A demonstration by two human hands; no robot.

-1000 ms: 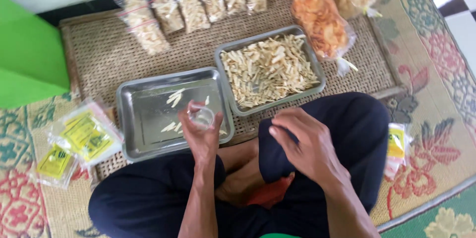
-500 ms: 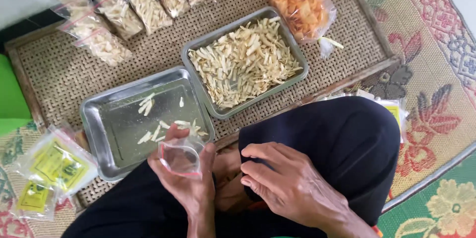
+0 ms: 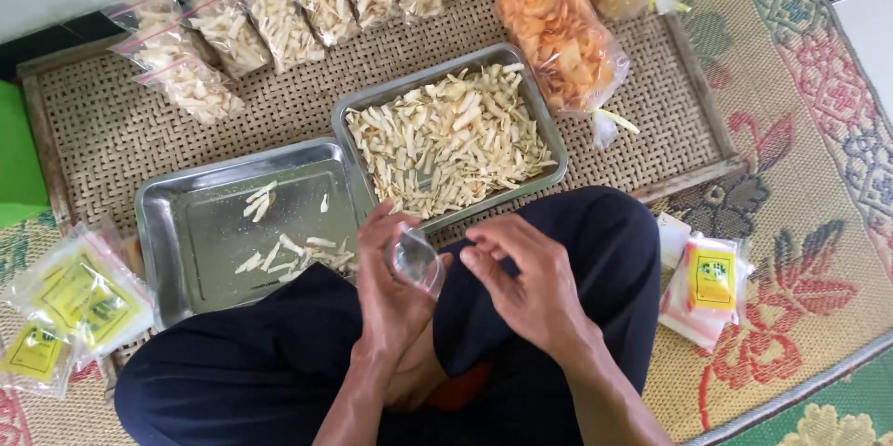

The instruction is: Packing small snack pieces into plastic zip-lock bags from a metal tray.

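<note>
Over my crossed legs in dark trousers, my left hand [image 3: 395, 292] pinches a small clear plastic bag [image 3: 416, 260] between thumb and fingers; the bag is thin, glossy and looks empty. My right hand [image 3: 526, 283] is just beside it, fingers curled and loosely spread, fingertips near the bag's mouth, but I cannot tell if they touch it; this hand holds nothing.

In front of my knees lie two rectangular metal trays on a woven rattan mat [image 3: 112, 130] with a coarse lattice texture. One, the full tray [image 3: 544, 125], is heaped with pale, thin snack sticks [image 3: 446, 139]. Another, the near tray [image 3: 177, 232], is shiny and almost bare, with a few sticks scattered on it. Behind them is a row of sealed clear bags [image 3: 270, 18] filled with the same sticks, and one big bag of orange chips [image 3: 558, 32]. Small yellow labels in plastic sleeves [image 3: 79, 297] lie at my left, more labels [image 3: 712, 279] at my right, on a flowered carpet.

Compared with half a second ago, the bag is raised a little and turned toward the right hand, and the right hand has come closer to it.
</note>
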